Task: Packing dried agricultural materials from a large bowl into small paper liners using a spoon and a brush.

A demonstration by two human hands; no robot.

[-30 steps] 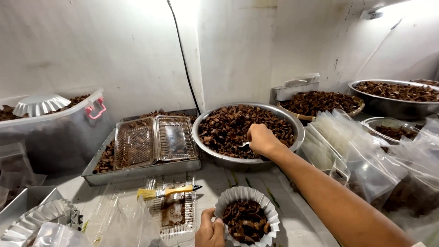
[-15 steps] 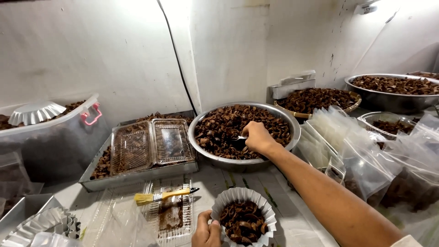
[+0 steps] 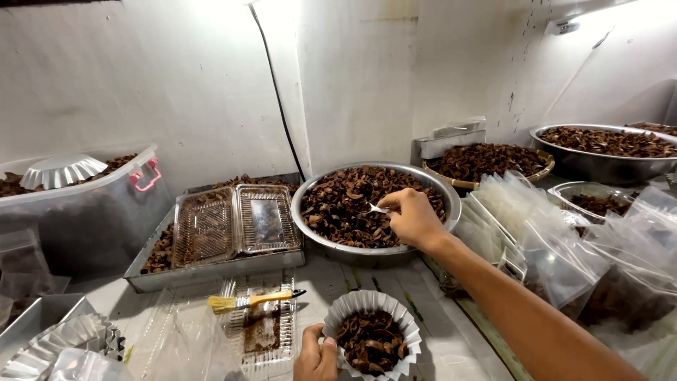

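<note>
L hand (image 3: 315, 355) cut off by frame.

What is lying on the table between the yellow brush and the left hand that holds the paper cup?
In the head view, a clear plastic tray with brown residue lies between the yellow brush and the left hand at the paper cup.
</note>
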